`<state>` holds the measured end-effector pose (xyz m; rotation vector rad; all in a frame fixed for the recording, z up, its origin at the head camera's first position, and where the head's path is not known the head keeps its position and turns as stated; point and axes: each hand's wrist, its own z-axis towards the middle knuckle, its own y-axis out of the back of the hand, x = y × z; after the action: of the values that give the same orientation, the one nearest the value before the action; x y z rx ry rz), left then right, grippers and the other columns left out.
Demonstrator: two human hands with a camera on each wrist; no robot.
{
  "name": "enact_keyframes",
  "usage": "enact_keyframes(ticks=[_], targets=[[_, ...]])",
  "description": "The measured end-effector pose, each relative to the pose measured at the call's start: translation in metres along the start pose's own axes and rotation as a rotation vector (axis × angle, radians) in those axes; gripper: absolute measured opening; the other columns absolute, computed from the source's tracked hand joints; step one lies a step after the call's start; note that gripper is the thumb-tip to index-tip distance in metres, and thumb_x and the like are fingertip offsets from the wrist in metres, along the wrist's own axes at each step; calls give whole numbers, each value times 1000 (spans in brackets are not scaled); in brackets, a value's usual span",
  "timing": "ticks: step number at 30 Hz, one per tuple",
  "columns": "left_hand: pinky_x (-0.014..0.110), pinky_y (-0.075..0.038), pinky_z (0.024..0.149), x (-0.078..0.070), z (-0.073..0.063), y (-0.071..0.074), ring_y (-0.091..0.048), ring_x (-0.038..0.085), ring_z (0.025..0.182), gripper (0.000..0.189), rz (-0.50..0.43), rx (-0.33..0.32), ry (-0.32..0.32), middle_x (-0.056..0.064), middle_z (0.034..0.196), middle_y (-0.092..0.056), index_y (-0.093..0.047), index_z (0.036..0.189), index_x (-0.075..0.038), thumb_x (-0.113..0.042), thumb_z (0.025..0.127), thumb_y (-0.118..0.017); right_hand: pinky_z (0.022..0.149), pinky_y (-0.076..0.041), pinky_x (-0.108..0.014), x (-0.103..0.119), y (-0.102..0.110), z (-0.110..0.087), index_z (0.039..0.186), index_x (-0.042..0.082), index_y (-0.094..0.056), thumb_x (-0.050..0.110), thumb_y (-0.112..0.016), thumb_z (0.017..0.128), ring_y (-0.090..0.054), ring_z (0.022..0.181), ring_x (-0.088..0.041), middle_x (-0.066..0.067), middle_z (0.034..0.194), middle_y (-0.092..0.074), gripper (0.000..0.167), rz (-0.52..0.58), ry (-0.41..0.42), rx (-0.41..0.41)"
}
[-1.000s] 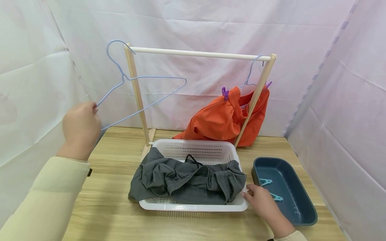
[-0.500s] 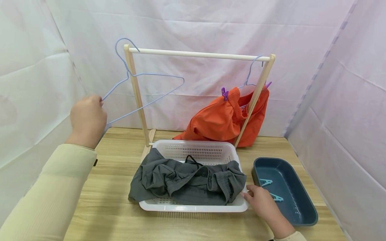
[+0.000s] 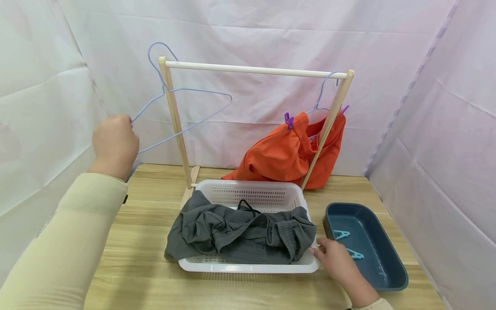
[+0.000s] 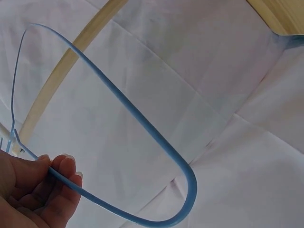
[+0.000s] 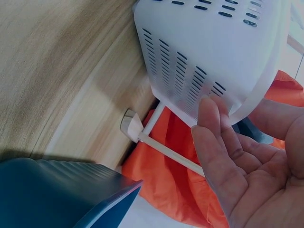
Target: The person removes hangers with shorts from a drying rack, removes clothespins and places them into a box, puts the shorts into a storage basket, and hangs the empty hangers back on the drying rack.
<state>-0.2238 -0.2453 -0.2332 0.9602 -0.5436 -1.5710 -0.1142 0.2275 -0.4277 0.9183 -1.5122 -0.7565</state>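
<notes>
My left hand [image 3: 115, 142] pinches the arm of a light blue wire hanger [image 3: 199, 90] between thumb and fingers, as the left wrist view also shows. Nothing hangs on this hanger. Its hook overlaps the left end of the wooden rack's white rail [image 3: 252, 69], the hook tip just above it. My right hand [image 3: 339, 260] grips the right rim of a white perforated basket [image 3: 248, 268], thumb on top and fingers against the outer wall [image 5: 204, 52]. A dark grey garment [image 3: 240, 234] with an elastic waistband and black drawstring lies across the basket, spilling over its left side.
Orange clothing [image 3: 279, 155] hangs from a second hanger [image 3: 320, 92] at the rail's right end, held by purple pegs [image 3: 289, 121]. A dark blue tray [image 3: 387, 258] with light blue pegs [image 3: 342, 234] stands right of the basket. White cloth walls [image 3: 248, 26] surround the table.
My left hand has moved right and upward with the hanger, bringing the hook from left of the rail to its left end and higher. The right hand and basket stay put.
</notes>
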Motion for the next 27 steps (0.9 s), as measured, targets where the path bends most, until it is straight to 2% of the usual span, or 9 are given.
enact_keyframes(ticks=[5,13,23,27], targets=[[60,-42,61,1,2,-2,-56,56,80,19,9,9,-3,38,89,-60,-61,92,16,9,86,-44,62,-50,-36,0,-1,0,108,-8,-65,14,-68,88,-58,72,-15,-6,84,-68,30,3,0,-4],[58,-42,51,1,3,-3,-57,53,68,17,41,2,-46,36,73,-56,-57,76,15,13,77,-40,60,-48,-34,1,-1,1,108,-9,-65,15,-68,88,-55,70,-15,-4,82,-66,31,2,-12,2],[56,-44,50,0,-1,-11,-57,51,65,14,99,44,-48,35,72,-56,-55,75,15,12,76,-41,60,-48,-33,1,0,0,107,-8,-65,13,-69,87,-55,70,-15,-4,81,-66,29,3,-4,-10],[54,-43,48,0,-2,-16,-55,45,59,13,102,49,-63,32,67,-55,-54,73,15,13,75,-41,60,-48,-33,1,0,0,108,-9,-65,12,-69,87,-56,70,-15,-4,82,-66,29,5,-7,-7]])
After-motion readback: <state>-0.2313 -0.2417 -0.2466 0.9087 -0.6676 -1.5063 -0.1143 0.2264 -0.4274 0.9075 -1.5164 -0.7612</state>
